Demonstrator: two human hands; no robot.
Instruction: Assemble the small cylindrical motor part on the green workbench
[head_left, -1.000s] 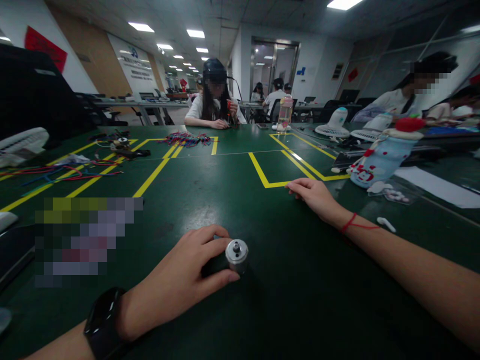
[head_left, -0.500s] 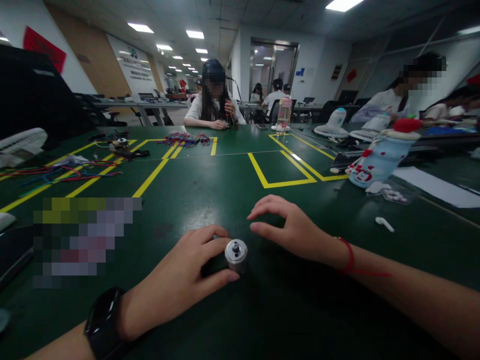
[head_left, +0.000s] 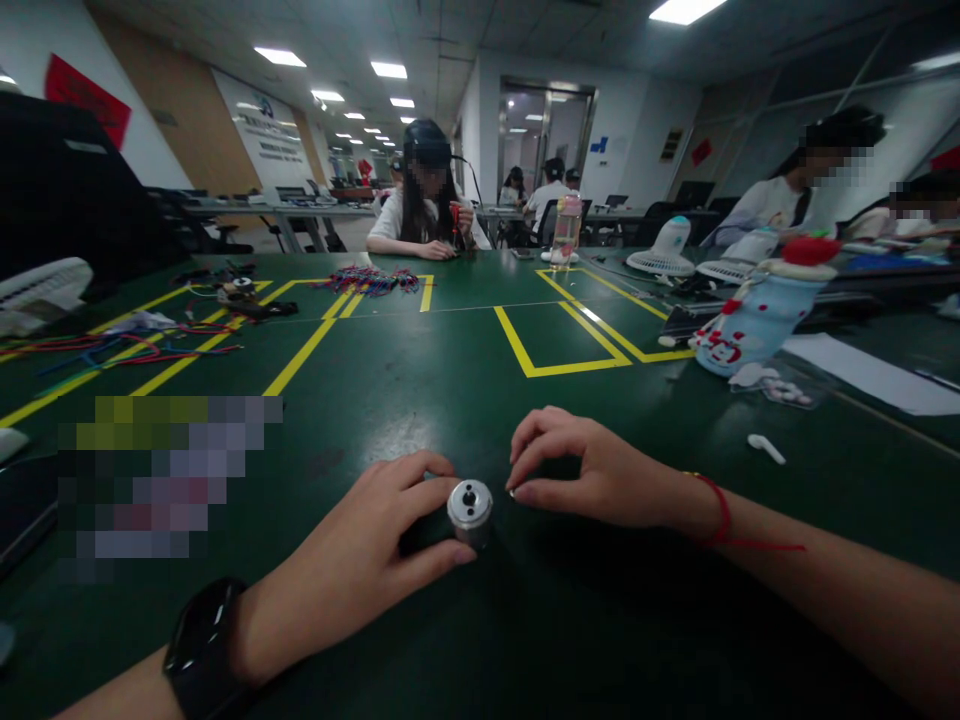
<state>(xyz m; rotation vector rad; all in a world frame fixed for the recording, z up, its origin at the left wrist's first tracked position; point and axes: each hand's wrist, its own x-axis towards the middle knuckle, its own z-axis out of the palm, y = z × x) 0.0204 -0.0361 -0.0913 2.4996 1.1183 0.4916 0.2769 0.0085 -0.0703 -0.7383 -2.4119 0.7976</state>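
A small silver cylinder (head_left: 470,507) with a hole in its top stands on the dark green table (head_left: 465,390), just in front of me. My left hand (head_left: 360,560) wraps around its left side, thumb and fingers pressed against it; a black watch sits on that wrist. My right hand (head_left: 589,470), with a red string at the wrist, hovers close to the cylinder's right side, fingers curled and apart, fingertips almost touching it. I cannot see anything in the right hand.
Yellow tape lines (head_left: 555,345) mark boxes on the table. Coloured wires (head_left: 120,345) lie at the left and more wires (head_left: 371,278) at the far middle. A pale blue bottle (head_left: 754,315) lies at the right, a white earbud (head_left: 765,447) nearer. Other people sit across the table.
My right hand has come back from the yellow tape corner towards me and now sits right beside the silver cylinder. My left hand has stayed on the cylinder.
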